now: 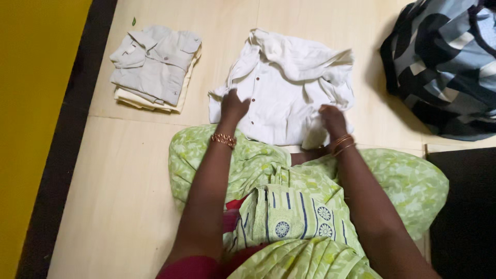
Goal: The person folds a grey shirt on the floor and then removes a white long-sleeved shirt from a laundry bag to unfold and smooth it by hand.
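**Two hands on a white shirt spread on the floor**

A white button-front shirt point(281, 88) lies on the pale tiled floor point(119, 175), directly in front of the seated person's knees. It serves as the landmark here. Its front faces up, a row of small dark buttons runs down the middle, and the collar end lies rumpled on the far side, away from the person.

The left hand point(233, 105) rests on the shirt's near left part, beside the button row. Its grip is narrow, fingers curled down into the cloth and pinching or pressing it; which of the two I cannot tell. A beaded copper-coloured bangle sits on that wrist.

The right hand point(332, 119) is at the shirt's near right corner, its grip closed on a fold of the white fabric, which bunches up under the fingers. Thin bangles circle that wrist.

To the left of the shirt, well apart from it, lies a pile of folded clothes point(153, 67): a grey shirt on top, cream cloth beneath. To the right of the shirt, also apart, sits a heap of blue, black and white patterned cloth point(444, 67). On the near side of the shirt, the person's green printed garment point(289, 206) covers the lap and touches its hem.
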